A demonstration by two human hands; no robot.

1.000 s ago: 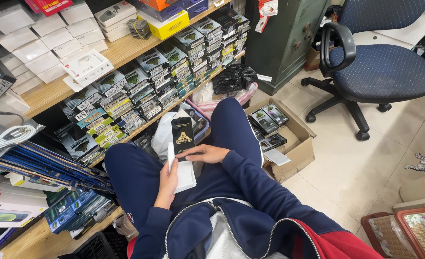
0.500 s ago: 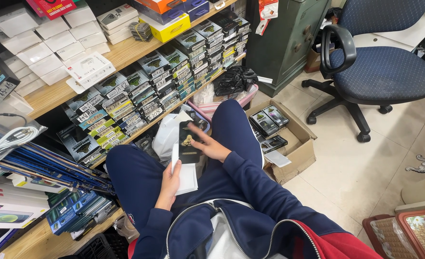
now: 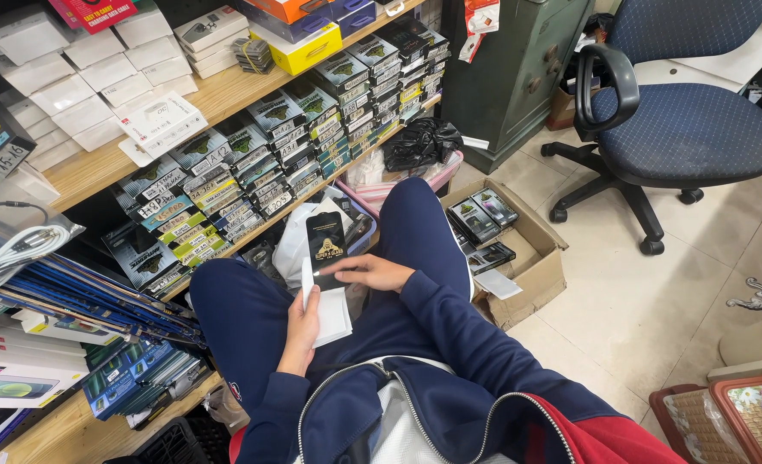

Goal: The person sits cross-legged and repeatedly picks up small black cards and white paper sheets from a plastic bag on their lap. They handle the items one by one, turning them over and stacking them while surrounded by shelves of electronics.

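Head view: I sit facing the shelves, stock on my lap. My left hand (image 3: 302, 320) is closed on a white sleeve (image 3: 330, 311); my right hand (image 3: 372, 272) pinches the lower edge of a black packet (image 3: 326, 249) standing upright just above that sleeve. Judged progress: packet out and in hand, not yet put away; the cardboard box (image 3: 531, 266) at right holds similar packets. Half a second ago the packet was tilted and lower; now it stands straight.

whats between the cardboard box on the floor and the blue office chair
Only bare floor tiles in the head view: nothing lies between the cardboard box and the office chair.
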